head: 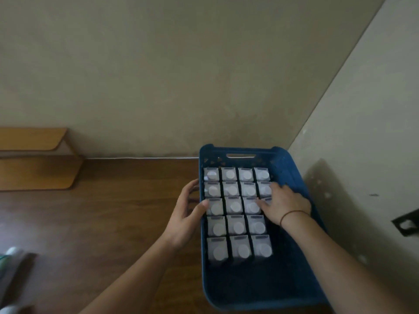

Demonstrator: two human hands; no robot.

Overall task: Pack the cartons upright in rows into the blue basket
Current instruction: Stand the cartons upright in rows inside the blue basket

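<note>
1. A brown wooden table (102, 211) meets a beige wall (158, 75) at its far edge; a second wall (362, 132) stands just right of the basket.
2. A wooden shelf (34, 159) sits at the far left; blurred objects (11, 264) lie at the near left.
3. The blue basket (283, 291) stands at the table's right end, in the corner.
4. Cartons (235, 207) stand upright in rows, filling its far part; the near part is bare.
5. The left hand (186, 214) grips the basket's left rim, thumb touching a carton.
6. The right hand (283, 202) lies flat, fingers spread, on the right-column cartons.
</note>
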